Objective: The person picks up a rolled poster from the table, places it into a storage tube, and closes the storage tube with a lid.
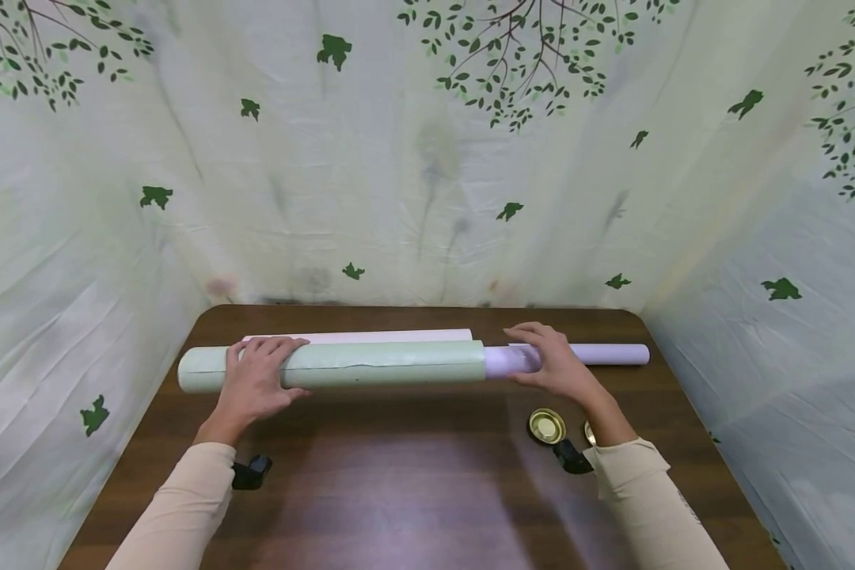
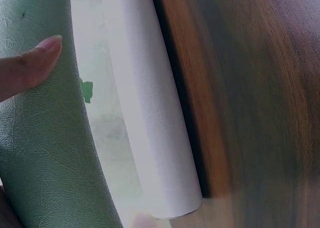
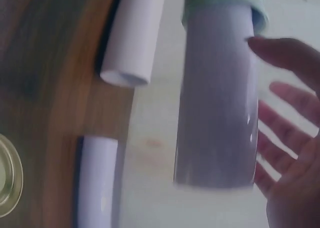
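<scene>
Head view shows my left hand (image 1: 260, 380) curled over the green roll (image 1: 370, 366), fingers across its top near the 9 o'clock end. My right hand (image 1: 552, 364) cups the lilac roll (image 1: 513, 360) where it pokes out of the green one's 3 o'clock end; in the right wrist view those fingers look spread and loose around it, so that hold seems light.

Both rolls lie across the worktop (image 1: 413, 483) towards 12 o'clock. I judge them light, hollow and easily dented; the green skin is textured and should grip well, the lilac glossy and likely slippery. Best held from above, well apart, near each end.

My forearms reach forward, wrists bent down. Behind lies a white roll (image 1: 370, 336), another lilac roll (image 1: 609, 354) at 2 o'clock, and a gold lid (image 1: 546, 425) near my right wrist.
</scene>
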A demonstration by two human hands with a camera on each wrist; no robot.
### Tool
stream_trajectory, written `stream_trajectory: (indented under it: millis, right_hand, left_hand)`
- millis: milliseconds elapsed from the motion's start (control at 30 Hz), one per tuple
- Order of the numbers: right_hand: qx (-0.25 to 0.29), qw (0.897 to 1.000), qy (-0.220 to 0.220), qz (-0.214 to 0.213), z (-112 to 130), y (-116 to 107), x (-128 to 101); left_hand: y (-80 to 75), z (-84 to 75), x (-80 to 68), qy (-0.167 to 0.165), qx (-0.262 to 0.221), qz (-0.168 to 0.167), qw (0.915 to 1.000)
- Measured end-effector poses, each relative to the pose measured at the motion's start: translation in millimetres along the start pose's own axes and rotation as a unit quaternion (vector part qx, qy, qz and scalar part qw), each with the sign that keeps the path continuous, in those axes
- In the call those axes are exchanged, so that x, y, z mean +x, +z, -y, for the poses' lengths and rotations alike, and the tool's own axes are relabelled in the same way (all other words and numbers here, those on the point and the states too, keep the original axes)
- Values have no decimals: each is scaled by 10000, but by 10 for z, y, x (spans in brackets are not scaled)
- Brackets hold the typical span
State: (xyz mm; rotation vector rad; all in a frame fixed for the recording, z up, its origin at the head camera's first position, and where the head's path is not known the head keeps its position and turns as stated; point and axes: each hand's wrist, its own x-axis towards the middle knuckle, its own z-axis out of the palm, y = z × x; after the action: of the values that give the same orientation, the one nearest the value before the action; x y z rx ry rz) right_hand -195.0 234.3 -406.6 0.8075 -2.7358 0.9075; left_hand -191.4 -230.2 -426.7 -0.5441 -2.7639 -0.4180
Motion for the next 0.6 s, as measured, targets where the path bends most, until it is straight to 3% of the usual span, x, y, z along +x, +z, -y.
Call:
stream_trajectory:
  millis: [167,300,467,600]
  right_hand:
    - [873,9953,205,-361,-225,-119,-119]
    - [1767,9809,513,-634,-388,-138,-218]
    - [3281,9401,703,-603,-556,-81,-323]
    - [4244,9032,493,-403,-668,3,-387]
  left_hand:
    - [-12,-1,-1,61,-4,-78,10000]
    - [-28,4,-13,32,5,-65,10000]
    - [-40,6,-32,7,-9,-28,10000]
    - [-37,12,-34,25,-29,-61,10000]
